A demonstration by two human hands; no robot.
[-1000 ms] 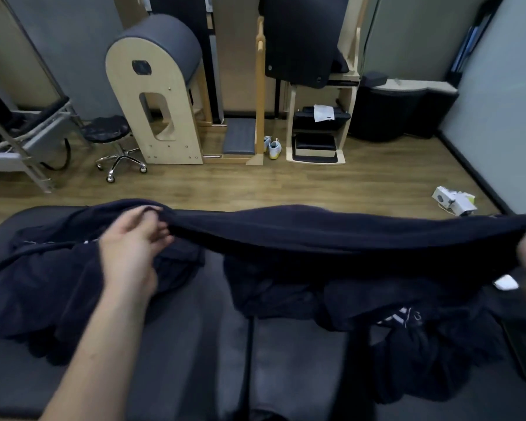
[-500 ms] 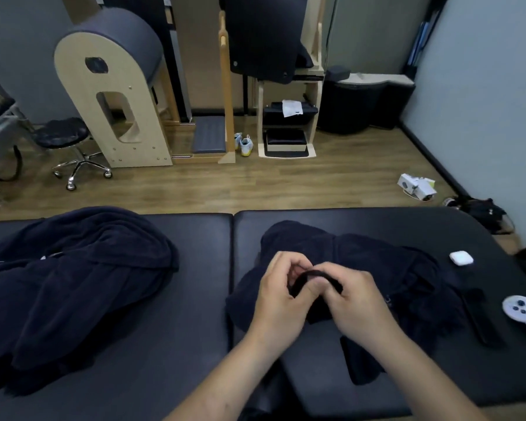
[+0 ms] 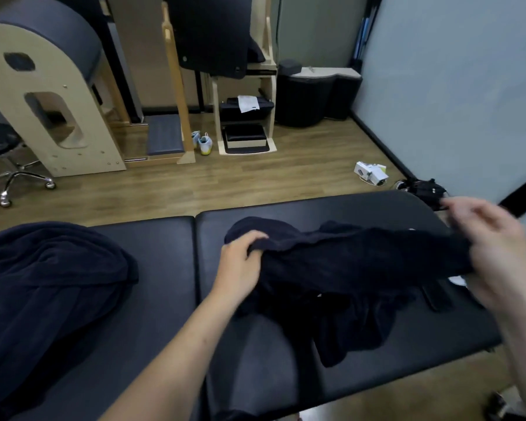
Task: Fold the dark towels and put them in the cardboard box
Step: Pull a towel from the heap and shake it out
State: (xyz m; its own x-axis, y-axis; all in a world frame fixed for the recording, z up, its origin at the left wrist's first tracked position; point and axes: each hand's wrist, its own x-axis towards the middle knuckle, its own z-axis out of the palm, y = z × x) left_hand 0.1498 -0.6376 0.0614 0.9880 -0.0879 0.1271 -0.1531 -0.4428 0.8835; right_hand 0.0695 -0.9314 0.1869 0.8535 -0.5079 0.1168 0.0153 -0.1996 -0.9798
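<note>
Tension is what this step wants. We judge the fold is only being set up, so the top edge of the dark navy terry towel [image 3: 362, 262] should be drawn straight between both hands, with corners level, before it is doubled over. The left hand [image 3: 240, 265] grips one end with fingers curled over the edge, its forearm reaching in low over the black padded table [image 3: 164, 299]. The right hand [image 3: 498, 253] is raised at the far right and blurred. The towel's other end runs into it, so we take it to be holding, though its fingers are unclear. The towel's lower part sags onto the table. A heap of dark towels [image 3: 49, 284] lies at the left, and we see no cardboard box.
</note>
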